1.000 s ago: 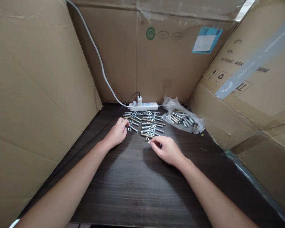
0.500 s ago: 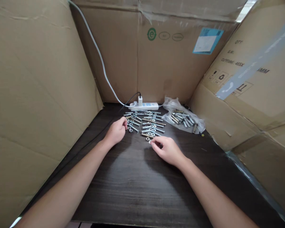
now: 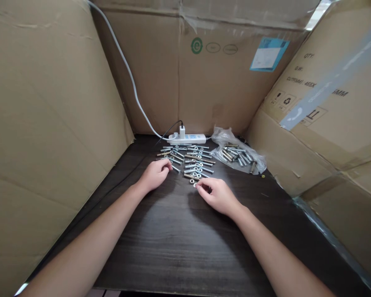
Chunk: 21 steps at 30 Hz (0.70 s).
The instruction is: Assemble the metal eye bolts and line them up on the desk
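Note:
Two groups of metal bolts [image 3: 200,164] with nuts and washers lie at the far middle of the dark table. My left hand [image 3: 155,175] rests at the near edge of the left group, its fingers curled down beside a silver bolt [image 3: 176,168]. Whatever its fingertips pinch is hidden. At the near end of the right group, my right hand [image 3: 219,195] has thumb and forefinger closed on a small washer [image 3: 194,185] at the table surface. Just beyond those fingertips sit a loose nut [image 3: 191,181] and a brass-coloured bolt [image 3: 190,177].
A clear plastic bag [image 3: 259,159] with several more bolts lies at the back right. Behind the bolts is a white power strip [image 3: 191,139] with a plug and cables. Tall cardboard sides [image 3: 216,90] enclose the table [image 3: 173,247] at left, back and right.
My left hand has drawn slightly nearer and to the right, uncovering the brass-coloured bolt in the left group and covering the small rings there. My right hand has stayed in place at the washer.

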Each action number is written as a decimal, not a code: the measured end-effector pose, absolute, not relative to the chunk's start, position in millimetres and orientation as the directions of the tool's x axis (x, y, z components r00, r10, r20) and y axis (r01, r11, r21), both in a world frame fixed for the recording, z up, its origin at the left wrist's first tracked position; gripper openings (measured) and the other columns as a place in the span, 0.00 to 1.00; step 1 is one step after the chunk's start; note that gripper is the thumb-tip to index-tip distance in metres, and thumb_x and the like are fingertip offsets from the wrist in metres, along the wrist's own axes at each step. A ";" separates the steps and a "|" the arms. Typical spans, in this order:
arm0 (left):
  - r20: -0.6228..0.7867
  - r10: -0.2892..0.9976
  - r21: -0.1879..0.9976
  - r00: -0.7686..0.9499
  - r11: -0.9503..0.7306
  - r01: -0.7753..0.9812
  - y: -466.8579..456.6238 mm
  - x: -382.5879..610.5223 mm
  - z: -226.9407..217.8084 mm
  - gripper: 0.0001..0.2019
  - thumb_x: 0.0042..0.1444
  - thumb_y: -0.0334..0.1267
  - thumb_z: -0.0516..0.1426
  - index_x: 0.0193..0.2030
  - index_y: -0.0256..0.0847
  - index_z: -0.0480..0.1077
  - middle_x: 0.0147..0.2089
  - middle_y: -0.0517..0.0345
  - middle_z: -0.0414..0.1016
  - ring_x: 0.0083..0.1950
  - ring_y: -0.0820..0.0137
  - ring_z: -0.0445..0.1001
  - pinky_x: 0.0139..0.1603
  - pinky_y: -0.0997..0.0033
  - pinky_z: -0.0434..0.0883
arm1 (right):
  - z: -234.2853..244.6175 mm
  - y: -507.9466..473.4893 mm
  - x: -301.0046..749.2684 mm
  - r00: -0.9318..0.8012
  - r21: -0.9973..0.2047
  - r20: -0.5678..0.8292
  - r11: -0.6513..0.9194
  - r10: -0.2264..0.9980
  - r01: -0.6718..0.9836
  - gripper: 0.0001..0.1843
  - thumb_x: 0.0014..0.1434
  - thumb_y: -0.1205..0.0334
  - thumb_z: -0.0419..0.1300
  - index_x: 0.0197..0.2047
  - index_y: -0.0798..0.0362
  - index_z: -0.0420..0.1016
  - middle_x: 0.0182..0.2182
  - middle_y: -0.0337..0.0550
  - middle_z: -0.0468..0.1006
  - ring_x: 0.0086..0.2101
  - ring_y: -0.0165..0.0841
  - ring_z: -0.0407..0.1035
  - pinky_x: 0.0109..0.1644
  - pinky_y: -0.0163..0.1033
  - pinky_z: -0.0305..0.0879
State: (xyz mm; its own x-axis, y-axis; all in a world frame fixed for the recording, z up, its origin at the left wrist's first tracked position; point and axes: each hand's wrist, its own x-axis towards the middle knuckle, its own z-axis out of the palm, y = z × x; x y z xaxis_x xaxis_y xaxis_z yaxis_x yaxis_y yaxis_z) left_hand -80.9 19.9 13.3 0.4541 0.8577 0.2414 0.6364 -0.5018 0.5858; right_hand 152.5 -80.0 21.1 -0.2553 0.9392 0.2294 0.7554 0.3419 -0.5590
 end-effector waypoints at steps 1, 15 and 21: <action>0.245 0.857 0.595 0.453 -0.502 0.627 20.2 -81.1 13.0 0.11 0.50 0.29 0.46 0.31 0.39 0.69 0.32 0.60 0.74 0.34 0.70 0.70 0.39 0.72 0.65 | 21.2 -79.8 152.5 -0.250 -0.562 0.229 0.337 0.941 0.755 0.08 0.57 0.64 0.54 0.33 0.51 0.76 0.27 0.38 0.77 0.27 0.29 0.67 0.32 0.32 0.59; 0.254 0.829 0.626 0.498 -0.534 0.569 20.1 -80.6 13.5 0.08 0.49 0.30 0.46 0.26 0.38 0.65 0.25 0.62 0.68 0.28 0.73 0.66 0.31 0.75 0.61 | 23.7 -50.2 255.4 0.470 -0.508 0.316 -0.272 0.824 0.817 0.13 0.56 0.57 0.52 0.35 0.51 0.77 0.30 0.42 0.78 0.31 0.35 0.70 0.35 0.36 0.60; 0.265 0.824 0.621 0.500 -0.543 0.565 22.6 -82.2 11.8 0.08 0.49 0.30 0.46 0.24 0.38 0.64 0.24 0.62 0.68 0.29 0.72 0.66 0.32 0.74 0.61 | 11.3 -46.5 290.7 0.682 -0.310 0.112 -0.627 0.723 0.715 0.12 0.51 0.54 0.56 0.33 0.51 0.77 0.32 0.49 0.78 0.40 0.44 0.71 0.48 0.49 0.58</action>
State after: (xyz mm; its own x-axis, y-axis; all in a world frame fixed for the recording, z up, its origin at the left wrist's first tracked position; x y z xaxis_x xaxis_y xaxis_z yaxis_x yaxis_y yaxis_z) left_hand -82.2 22.6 11.8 0.5000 0.8245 0.2650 0.5653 -0.5425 0.6213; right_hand 290.7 -46.5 11.3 0.6821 0.7226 0.1122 0.7149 -0.6266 -0.3105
